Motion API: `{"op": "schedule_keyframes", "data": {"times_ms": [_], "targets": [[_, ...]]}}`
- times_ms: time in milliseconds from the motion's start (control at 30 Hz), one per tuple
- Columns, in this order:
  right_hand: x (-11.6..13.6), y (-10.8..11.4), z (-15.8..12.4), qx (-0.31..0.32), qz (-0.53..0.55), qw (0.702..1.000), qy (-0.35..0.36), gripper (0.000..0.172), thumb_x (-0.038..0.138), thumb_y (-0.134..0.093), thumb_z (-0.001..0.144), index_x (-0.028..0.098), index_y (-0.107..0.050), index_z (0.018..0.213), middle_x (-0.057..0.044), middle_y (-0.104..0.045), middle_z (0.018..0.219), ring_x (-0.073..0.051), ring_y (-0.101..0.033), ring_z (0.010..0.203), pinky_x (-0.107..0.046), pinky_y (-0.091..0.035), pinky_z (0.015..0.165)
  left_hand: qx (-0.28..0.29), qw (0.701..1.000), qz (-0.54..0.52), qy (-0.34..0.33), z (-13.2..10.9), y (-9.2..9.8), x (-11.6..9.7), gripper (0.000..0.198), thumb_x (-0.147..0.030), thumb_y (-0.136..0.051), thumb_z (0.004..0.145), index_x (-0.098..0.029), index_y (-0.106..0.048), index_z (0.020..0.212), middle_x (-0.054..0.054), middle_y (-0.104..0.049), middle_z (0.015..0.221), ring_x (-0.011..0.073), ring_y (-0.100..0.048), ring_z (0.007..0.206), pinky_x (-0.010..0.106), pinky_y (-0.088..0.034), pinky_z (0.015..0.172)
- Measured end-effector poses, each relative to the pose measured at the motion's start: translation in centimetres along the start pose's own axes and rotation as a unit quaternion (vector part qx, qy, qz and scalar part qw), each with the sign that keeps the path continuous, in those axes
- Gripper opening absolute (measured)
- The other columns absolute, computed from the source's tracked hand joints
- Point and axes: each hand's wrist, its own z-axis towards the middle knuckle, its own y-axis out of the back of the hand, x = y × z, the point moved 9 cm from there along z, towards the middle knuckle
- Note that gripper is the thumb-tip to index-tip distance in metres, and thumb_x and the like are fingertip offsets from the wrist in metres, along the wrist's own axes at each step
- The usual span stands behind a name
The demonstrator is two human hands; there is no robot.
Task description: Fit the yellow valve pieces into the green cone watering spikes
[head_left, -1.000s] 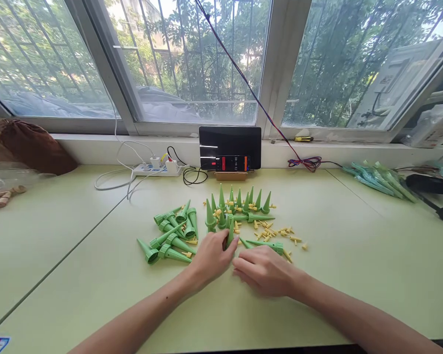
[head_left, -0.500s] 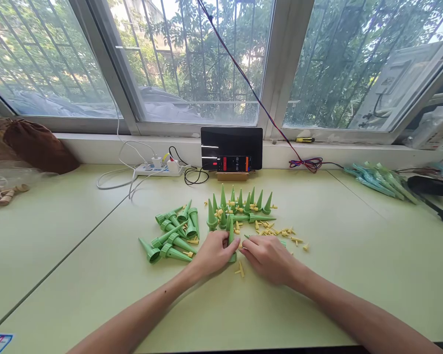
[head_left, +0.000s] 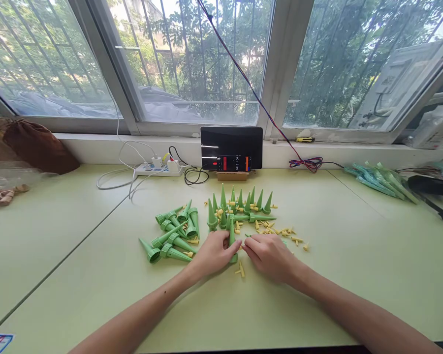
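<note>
My left hand [head_left: 217, 251] is closed around a green plastic spike [head_left: 232, 238], which stands point up on the table. Close by on the right, my right hand [head_left: 268, 255] has its thumb and fingers pinched at the spike's side, on a small yellow piece [head_left: 242, 247] mostly hidden by the fingertips. Below the hands lies a loose yellow T-shaped valve [head_left: 240, 269]. Several green spikes [head_left: 268, 203] stand upright behind the hands, with yellow valves near their bases. More loose yellow valves [head_left: 297, 241] are scattered to the right.
A pile of green spikes [head_left: 173, 241] lies left of my left hand. At the back stand a black tablet [head_left: 232, 140] and a phone [head_left: 234, 163] on a small stand. A power strip [head_left: 158, 170] with cables is left of them. Plastic-wrapped green pieces [head_left: 380, 182] lie far right.
My right hand has shifted very slightly to the right, its fingertips still beside the spike. My left hand and the held spike are almost unmoved.
</note>
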Motion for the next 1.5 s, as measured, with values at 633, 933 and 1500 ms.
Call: {"op": "schedule_keyframes", "data": {"times_ms": [633,933,1500], "targets": [[-0.3,0.0,0.0,-0.007,0.020,1.000,-0.008,0.038,0.019,-0.041,0.105,0.018,-0.052,0.069,-0.001,-0.054,0.062,-0.014,-0.044,0.054,-0.030,-0.021,0.056,-0.028,0.994,0.104,-0.006,-0.5,0.5,-0.5,0.050,-0.053,-0.049,0.094,-0.023,-0.034,0.058,-0.002,-0.040,0.052,0.0156,-0.037,0.051,0.029,-0.020,0.053],[-0.2,0.1,0.0,-0.003,0.026,1.000,-0.001,0.034,0.017,-0.044,0.103,0.018,-0.051,0.069,0.000,-0.054,0.063,-0.013,-0.043,0.054,-0.029,-0.021,0.056,-0.041,0.989,0.143,-0.005,-0.7,1.1,-1.1,0.048,-0.051,-0.042,0.099,-0.022,-0.038,0.060,0.000,-0.047,0.054,0.0181,-0.043,0.054,0.029,-0.024,0.056],[-0.1,0.9,0.0,-0.035,0.021,0.999,0.011,0.039,0.018,-0.039,0.104,0.020,-0.048,0.066,0.002,-0.047,0.059,-0.013,-0.035,0.052,-0.029,-0.021,0.054,-0.082,0.986,0.145,-0.011,-1.0,2.0,-1.5,0.054,-0.053,-0.038,0.100,-0.021,-0.033,0.057,-0.001,-0.040,0.050,0.0155,-0.034,0.051,0.029,-0.021,0.057]]}}
